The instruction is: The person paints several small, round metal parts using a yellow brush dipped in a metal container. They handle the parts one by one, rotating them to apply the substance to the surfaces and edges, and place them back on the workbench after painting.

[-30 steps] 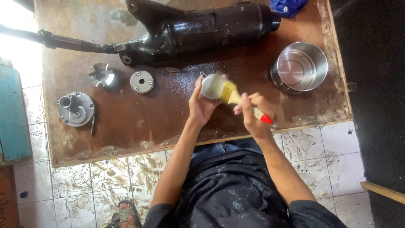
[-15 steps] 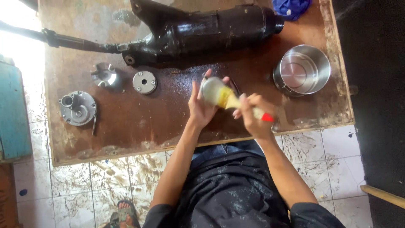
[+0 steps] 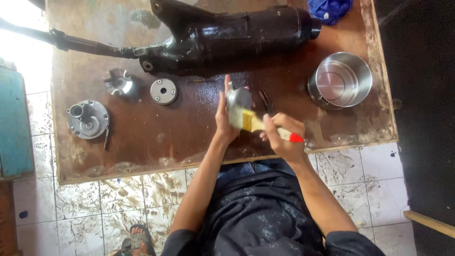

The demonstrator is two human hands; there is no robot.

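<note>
- Head view, looking straight down on a brown, stained worktop; the person's arms enter from the bottom of the frame.
- Left hand: fingers curled around a small round grey metal part, held up just above the worktop at centre frame. Closed grip; the part's face is turned towards the camera.
- Right hand: closed in a fist-like grip on the handle of a paintbrush. Handle is pale with a red tip, which pokes out to the right of the fist.
- Key relation: the brush's long axis runs from lower right to upper left, bristles leading. The bristle end lies against the lower edge of the metal part. The part sits up and to the left of the right hand; the left hand is the nearer one, already holding it.
- Upper frame: a long black motor housing lies across the worktop, its thin shaft running off to the upper left.
- Right of centre: a shiny steel pot, open.
- Left side: a round grey cover, a small impeller-like piece and a flat disc, all well apart from the hands.
- Top right corner: blue cloth.
</note>
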